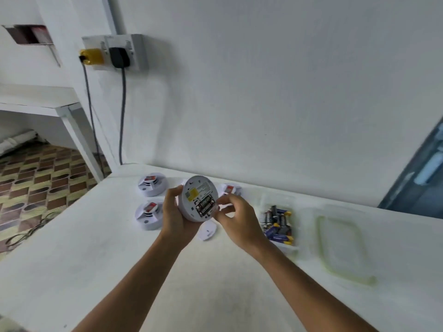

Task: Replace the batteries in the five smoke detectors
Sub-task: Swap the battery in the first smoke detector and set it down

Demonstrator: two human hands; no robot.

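Observation:
My left hand (176,218) grips a round white smoke detector (191,190) from below and the left, its back turned toward me. Two black batteries (205,205) lie in its open compartment. My right hand (236,218) has its curled fingertips at the detector's right edge beside the batteries; whether it pinches anything is unclear. Three more detectors stand on the white table (96,259): one far left (151,185), one nearer left (148,214), one behind my right hand (230,189). A small white cover (208,231) lies under the held detector.
A clear plastic tub (279,222) with several batteries stands right of my hands. Its clear lid (341,245) with a greenish rim lies further right. The wall runs close behind the table, with a socket box (115,52) and two cables hanging down. Left of the table is patterned floor.

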